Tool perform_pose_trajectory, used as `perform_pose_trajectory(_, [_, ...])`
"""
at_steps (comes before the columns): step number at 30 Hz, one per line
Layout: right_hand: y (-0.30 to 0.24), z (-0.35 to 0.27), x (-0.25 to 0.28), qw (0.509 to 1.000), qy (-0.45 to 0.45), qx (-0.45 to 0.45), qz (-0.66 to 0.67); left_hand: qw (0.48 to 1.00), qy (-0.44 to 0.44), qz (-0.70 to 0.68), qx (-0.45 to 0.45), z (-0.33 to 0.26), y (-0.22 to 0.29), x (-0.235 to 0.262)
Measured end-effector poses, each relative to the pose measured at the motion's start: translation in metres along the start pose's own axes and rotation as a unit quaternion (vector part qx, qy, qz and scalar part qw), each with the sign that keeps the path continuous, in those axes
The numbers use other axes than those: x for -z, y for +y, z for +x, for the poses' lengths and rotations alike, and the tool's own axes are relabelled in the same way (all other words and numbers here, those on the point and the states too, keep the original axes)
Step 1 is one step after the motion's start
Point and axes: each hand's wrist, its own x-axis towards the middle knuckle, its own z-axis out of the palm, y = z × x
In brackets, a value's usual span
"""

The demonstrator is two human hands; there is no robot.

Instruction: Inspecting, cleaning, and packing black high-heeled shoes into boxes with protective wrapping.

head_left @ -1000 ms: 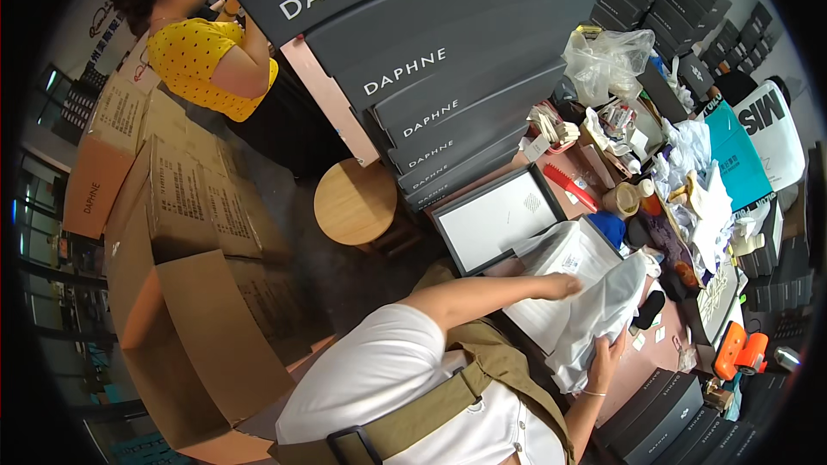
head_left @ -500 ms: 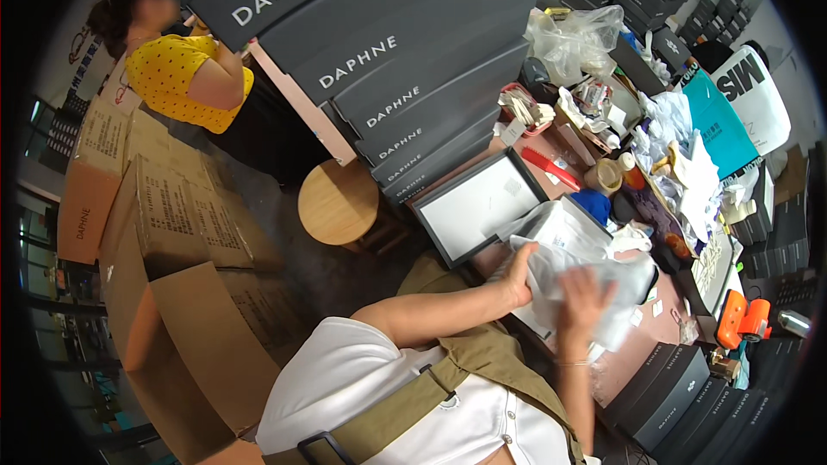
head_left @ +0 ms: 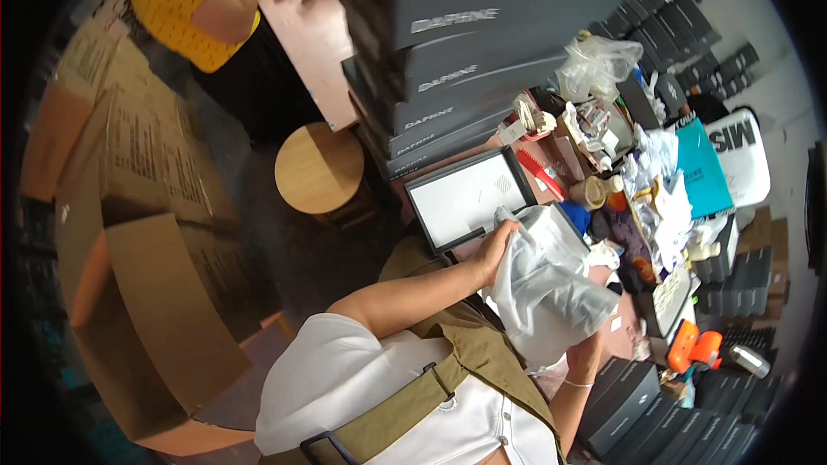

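We work at a pink table (head_left: 618, 346), crowded along its far side with small goods, in a room stacked with boxes. A tall stack of dark grey boxes (head_left: 508, 56) rises beyond the hands, and large brown cartons (head_left: 172, 172) fill the left, the nearest with its flaps open. A round wooden stool (head_left: 319, 168) stands on the dark floor between the stack and the cartons; past it, a co-worker in a yellow dotted top (head_left: 185, 4) stands beside a pale surface.

Between our 2 hands, in front of us at the table's near edge, is a white bag (head_left: 551, 271), thin, cloudy and softly creased. Our left hand (head_left: 498, 251) is closed on its left edge, thumb uppermost. Our right hand (head_left: 586, 356) is at its lower right edge; its fingers are partly hidden, so we cannot tell how far they are closed.

Just beyond lies a shallow rectangular tray (head_left: 469, 200), dark-rimmed and smooth white inside. Near it we see a long red comb-like piece (head_left: 541, 174), a crumpled clear plastic bag (head_left: 599, 67) and a flat-sided teal box (head_left: 702, 170).
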Motion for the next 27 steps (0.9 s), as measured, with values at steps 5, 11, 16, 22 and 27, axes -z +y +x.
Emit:
perform_pose_trajectory(5, [-0.008, 0.001, -0.018, 0.857, -0.045, 0.099, -0.504, 0.993, 0.066, -0.018, -0.1, -0.021, -0.01, 0.024])
perform_pose_trajectory(11, [-0.023, -0.001, 0.034, 0.465, -0.154, 0.223, -0.843, 0.992, 0.063, 0.048, -0.097, -0.051, 0.006, 0.015])
perform_pose_trajectory(16, [0.001, -0.009, -0.088, 0.975, -0.006, -0.051, -0.218, 0.987, 0.051, 0.085, -0.126, -0.035, 0.021, 0.047])
perform_pose_trajectory(22, [0.056, -0.016, -0.107, 0.991, 0.004, -0.085, -0.105, 0.99, -0.044, 0.092, -0.101, -0.113, 0.082, 0.049])
perform_pose_trajectory(27, [0.076, -0.04, -0.127, 0.99, 0.051, -0.122, 0.045, 0.838, -0.238, 0.457, -0.179, -0.159, 0.109, 0.071])
